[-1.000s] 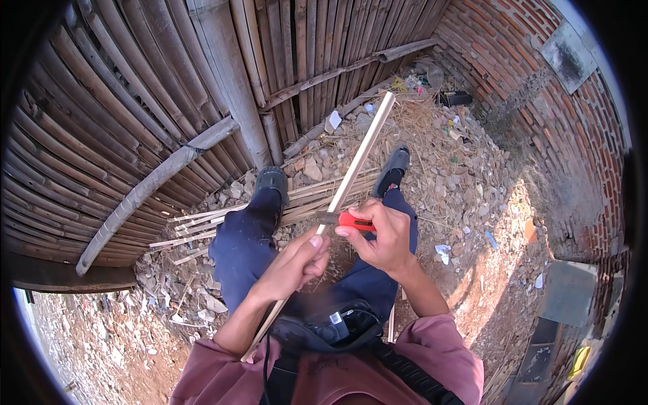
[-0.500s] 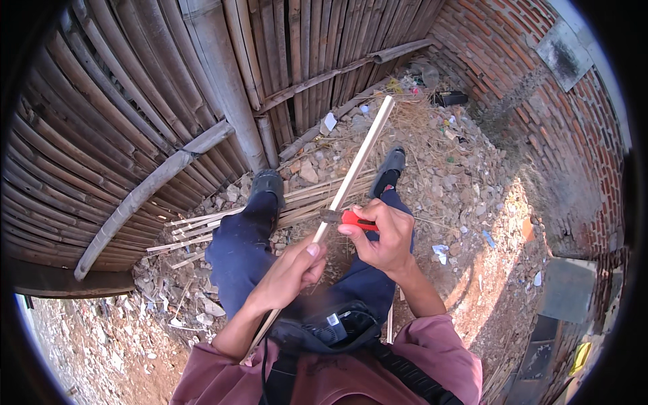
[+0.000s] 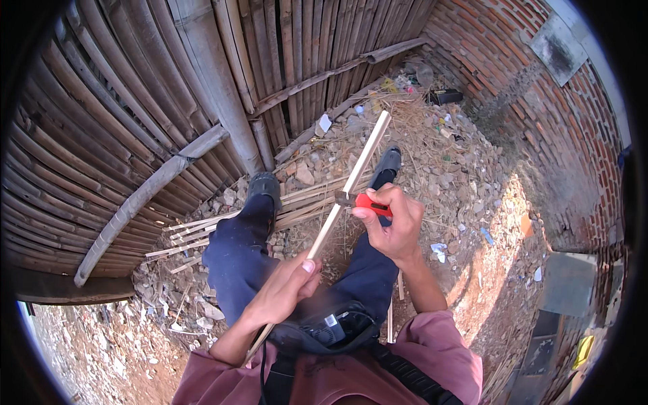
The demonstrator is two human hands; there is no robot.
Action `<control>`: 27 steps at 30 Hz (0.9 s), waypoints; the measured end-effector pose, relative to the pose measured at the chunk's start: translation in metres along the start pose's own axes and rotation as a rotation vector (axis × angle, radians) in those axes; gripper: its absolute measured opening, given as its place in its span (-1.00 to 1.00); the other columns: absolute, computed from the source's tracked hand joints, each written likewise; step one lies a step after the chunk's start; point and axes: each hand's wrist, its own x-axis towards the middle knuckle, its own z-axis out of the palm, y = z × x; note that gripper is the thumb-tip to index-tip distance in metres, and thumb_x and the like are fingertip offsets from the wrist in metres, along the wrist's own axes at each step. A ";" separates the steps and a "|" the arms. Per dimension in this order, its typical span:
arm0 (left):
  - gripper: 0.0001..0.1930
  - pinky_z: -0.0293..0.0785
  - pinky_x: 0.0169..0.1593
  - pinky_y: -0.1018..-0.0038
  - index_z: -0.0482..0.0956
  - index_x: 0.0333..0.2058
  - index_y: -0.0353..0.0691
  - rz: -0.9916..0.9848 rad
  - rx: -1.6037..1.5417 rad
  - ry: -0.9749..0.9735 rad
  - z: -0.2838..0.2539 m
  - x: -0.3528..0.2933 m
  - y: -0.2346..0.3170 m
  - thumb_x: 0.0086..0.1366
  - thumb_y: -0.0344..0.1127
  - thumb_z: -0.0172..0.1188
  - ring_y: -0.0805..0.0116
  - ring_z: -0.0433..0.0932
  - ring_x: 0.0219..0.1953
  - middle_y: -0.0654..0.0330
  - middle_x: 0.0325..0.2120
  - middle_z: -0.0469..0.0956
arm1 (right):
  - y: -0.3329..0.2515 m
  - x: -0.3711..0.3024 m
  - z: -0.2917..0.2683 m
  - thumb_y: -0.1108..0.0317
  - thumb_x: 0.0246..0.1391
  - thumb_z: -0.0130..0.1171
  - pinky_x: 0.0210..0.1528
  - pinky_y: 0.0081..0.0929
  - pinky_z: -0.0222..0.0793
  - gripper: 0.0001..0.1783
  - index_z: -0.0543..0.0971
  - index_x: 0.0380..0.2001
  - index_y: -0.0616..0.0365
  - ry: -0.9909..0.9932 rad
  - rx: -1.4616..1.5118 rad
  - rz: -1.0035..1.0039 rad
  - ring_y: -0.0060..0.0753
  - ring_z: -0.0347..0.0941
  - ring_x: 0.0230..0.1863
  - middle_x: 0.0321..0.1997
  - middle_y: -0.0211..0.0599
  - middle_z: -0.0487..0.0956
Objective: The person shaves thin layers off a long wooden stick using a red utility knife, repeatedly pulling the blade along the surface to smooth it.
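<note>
A long pale wooden strip [image 3: 364, 152] runs aslant from beside my waist up past my feet. My left hand [image 3: 287, 287] is closed around its lower part, thumb on top. In my right hand [image 3: 398, 223] is a red-handled utility knife [image 3: 371, 203], gripped between thumb and fingers. Its dark blade [image 3: 345, 198] lies across the strip, touching it about midway up the visible length. A small pale nick or curl shows where the blade meets the strip. The strip's lower end is hidden behind my left forearm.
Several similar strips [image 3: 196, 237] lie on the rubble ground [image 3: 466, 196] by my shoes. A bamboo wall [image 3: 135, 101] rises on the left and ahead, a brick wall [image 3: 567, 128] on the right. Grey panels [image 3: 569, 287] stand at the lower right.
My right hand has moved slightly up and to the right along the strip with the knife. The strip has slid a little down toward me in view.
</note>
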 end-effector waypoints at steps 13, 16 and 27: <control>-0.58 0.18 -0.42 0.35 0.37 -0.21 -0.24 -0.059 0.112 -0.023 0.001 -0.018 -0.012 0.66 0.00 -0.26 0.38 0.20 -0.59 0.27 -0.64 0.24 | 0.030 0.026 -0.017 0.14 0.23 0.47 -0.32 -0.39 0.60 -0.60 0.54 -0.32 0.25 0.060 0.044 0.244 -0.16 0.76 -0.37 -0.41 -0.11 0.73; -0.56 0.18 -0.42 0.34 0.37 -0.21 -0.25 -0.056 0.088 -0.001 0.000 -0.021 -0.023 0.66 0.01 -0.26 0.37 0.20 -0.59 0.26 -0.64 0.25 | 0.040 0.032 -0.009 0.15 0.25 0.45 -0.33 -0.41 0.56 -0.62 0.53 -0.31 0.24 0.080 -0.052 0.141 -0.26 0.74 -0.39 -0.41 -0.13 0.72; -0.52 -0.07 -0.63 0.56 0.26 -0.27 -0.10 -0.114 -0.114 0.032 -0.012 -0.033 -0.029 0.63 0.21 -0.25 0.63 0.02 -0.68 0.39 -0.65 0.16 | 0.101 0.039 -0.002 0.12 0.43 0.21 -0.41 -0.47 0.19 -0.68 0.53 -0.20 0.20 -0.259 0.075 0.561 -0.66 0.29 -0.50 -0.57 -0.48 0.48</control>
